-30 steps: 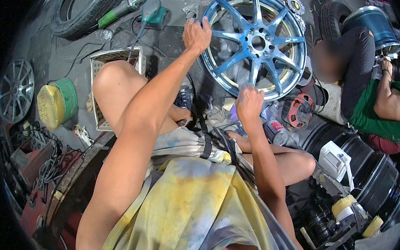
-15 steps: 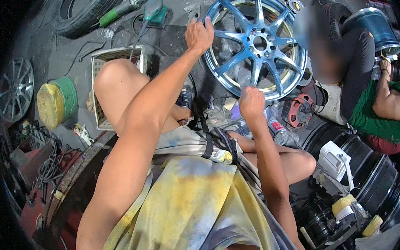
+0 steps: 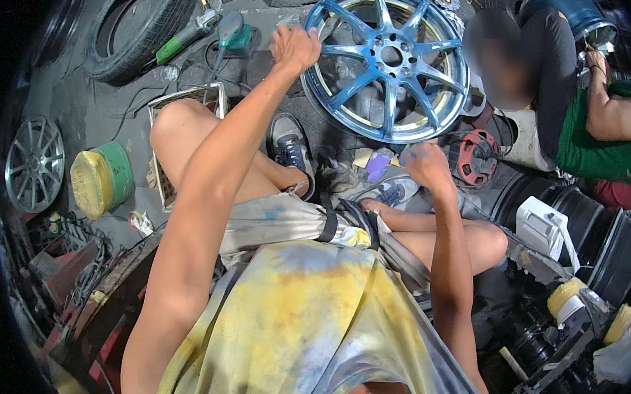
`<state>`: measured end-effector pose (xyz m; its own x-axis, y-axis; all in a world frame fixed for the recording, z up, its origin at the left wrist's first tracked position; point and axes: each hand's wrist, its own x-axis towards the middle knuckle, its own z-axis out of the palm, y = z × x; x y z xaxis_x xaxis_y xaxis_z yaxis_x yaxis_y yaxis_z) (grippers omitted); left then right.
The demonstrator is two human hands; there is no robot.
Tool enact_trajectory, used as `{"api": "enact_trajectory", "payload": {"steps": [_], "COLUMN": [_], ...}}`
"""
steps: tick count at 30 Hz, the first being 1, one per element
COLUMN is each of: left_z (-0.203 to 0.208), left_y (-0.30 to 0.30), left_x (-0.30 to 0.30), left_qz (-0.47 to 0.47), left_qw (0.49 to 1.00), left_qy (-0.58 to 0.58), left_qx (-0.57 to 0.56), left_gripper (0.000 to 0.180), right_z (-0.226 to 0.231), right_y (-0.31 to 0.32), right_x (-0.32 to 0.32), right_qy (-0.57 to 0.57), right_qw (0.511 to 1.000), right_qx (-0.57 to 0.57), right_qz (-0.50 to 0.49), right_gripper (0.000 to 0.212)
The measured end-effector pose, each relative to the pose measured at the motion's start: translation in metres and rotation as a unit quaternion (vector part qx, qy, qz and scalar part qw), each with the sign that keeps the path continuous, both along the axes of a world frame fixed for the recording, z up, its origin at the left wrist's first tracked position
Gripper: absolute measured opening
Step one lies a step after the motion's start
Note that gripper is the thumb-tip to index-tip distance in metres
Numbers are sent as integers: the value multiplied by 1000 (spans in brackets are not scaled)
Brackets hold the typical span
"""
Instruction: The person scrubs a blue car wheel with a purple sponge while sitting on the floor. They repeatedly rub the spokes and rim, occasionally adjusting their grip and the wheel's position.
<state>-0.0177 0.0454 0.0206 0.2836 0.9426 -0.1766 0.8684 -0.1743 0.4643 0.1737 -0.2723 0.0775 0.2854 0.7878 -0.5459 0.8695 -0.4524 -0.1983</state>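
Note:
A glossy blue multi-spoke wheel rim (image 3: pixel 356 91) stands tilted in front of me, its face toward me. My left hand (image 3: pixel 296 48) is at its left edge, fingers curled and thumb against the outer lip. Just below the lower right edge is my right hand (image 3: pixel 429 166), closed, its bluish fingertips turned toward the rim. Whatever those fingers may hold is too small to make out. A gap shows between this hand and the rim.
A tyre (image 3: pixel 177 33), a green power tool (image 3: pixel 184 39) and a sander (image 3: pixel 231 33) lie back left. A crate (image 3: pixel 220 101) is by my left knee; a grey rim (image 3: pixel 35 165) stands far left. Someone in a green top (image 3: pixel 607 146) works at right, near black rims (image 3: pixel 581 220).
The rim appears further left and higher in view. My left hand has shifted left with it. My right hand has moved right and down, away from the rim's lower edge.

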Motion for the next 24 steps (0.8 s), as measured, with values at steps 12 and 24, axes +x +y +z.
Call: {"api": "enact_trajectory", "payload": {"steps": [12,24], "left_z": [17,53], "left_y": [-161,-198], "left_x": [-22,10], "left_qz": [-541,-414], "left_qw": [825,877], "left_qy": [74,-91], "left_qx": [146,-226], "left_gripper": [39,36], "right_z": [-148,-205], "right_y": [-41,-73], "right_x": [-30,-55], "right_qy": [329,-15], "right_qw": [915,964], "right_qx": [-46,1], "right_qz": [-227,-267], "right_gripper": [51,23]}}
